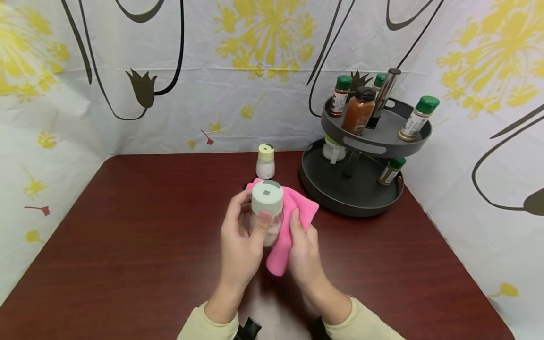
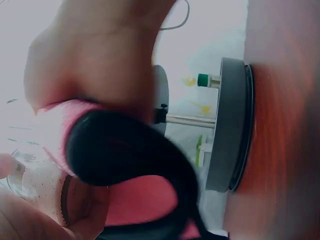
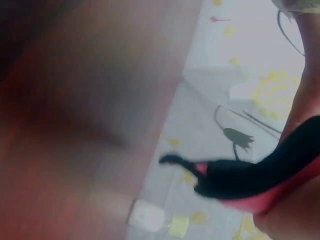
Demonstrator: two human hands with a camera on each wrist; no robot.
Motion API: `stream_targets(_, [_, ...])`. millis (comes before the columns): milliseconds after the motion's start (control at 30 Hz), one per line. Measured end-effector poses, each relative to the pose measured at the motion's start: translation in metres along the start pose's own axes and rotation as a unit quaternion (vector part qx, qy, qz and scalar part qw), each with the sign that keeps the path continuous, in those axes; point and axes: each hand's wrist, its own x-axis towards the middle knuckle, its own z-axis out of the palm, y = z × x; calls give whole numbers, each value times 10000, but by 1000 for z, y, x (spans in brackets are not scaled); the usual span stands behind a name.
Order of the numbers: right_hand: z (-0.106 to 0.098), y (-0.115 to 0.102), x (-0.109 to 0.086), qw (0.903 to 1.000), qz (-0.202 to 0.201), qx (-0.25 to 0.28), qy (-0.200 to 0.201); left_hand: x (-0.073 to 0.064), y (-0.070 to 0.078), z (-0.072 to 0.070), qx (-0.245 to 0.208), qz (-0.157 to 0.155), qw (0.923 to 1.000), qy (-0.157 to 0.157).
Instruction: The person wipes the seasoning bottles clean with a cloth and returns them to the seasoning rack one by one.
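Note:
In the head view my left hand (image 1: 239,243) grips a clear spice jar (image 1: 272,225) with a pale green lid, thumb on the near side. The jar is upright above the table. My right hand (image 1: 305,255) pinches a pink cloth (image 1: 279,257) against the jar's right side, its thumb lying on top of the cloth. Black trim edges the cloth (image 2: 140,202) in the left wrist view, where the glass of the jar (image 2: 42,187) shows beside it. The right wrist view catches the black trim (image 3: 240,177) too, but the jar is hidden there.
A small white shaker (image 1: 265,169) with a yellow lid stands just beyond my hands. At the back right is a two-tier dark grey rack (image 1: 352,208), with several bottles on its tiers. The dark red table (image 1: 148,236) meets a patterned cloth backdrop (image 1: 191,108).

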Motion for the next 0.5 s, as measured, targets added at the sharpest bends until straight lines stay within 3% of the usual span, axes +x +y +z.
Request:
stream_targets(100, [-3, 0, 3, 9995, 284, -27, -148, 1, -2, -2, 46, -110, 9999, -48])
stream_targets(167, [-5, -8, 5, 9996, 243, 19, -152, 0, -5, -2, 33, -268, 9995, -167])
stream_targets(367, [-6, -40, 6, 9973, -711, 119, 167, -4, -10, -2, -126, -766, 9960, -438])
stream_targets(500, [-6, -38, 3, 9944, -1044, -95, 161, -3, -8, -3, -256, -690, 9967, -351])
